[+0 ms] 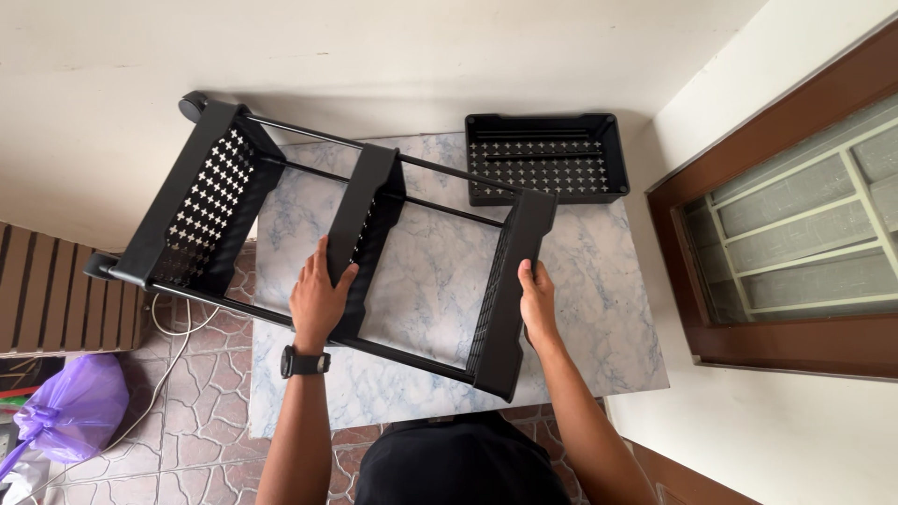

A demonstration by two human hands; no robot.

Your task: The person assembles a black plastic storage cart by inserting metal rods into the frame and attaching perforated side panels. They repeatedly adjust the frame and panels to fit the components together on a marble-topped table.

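Observation:
A black plastic shelf rack lies on its side across a marble-patterned table [599,309]. It has three perforated trays joined by thin black rods [440,206]. My left hand [318,297], with a black wristwatch, grips the middle tray [369,201]. My right hand [537,301] holds the edge of the right-hand tray [510,281]. The left-hand tray [201,201] hangs past the table's left edge and carries small castor wheels. A separate loose black tray [545,157] rests at the table's far right corner.
A white wall runs behind the table. A brown-framed window [795,234] stands at the right. On the stone-tiled floor at lower left are a purple plastic bag [70,407] and a white cable [168,327]. A slatted wooden piece [56,299] is at far left.

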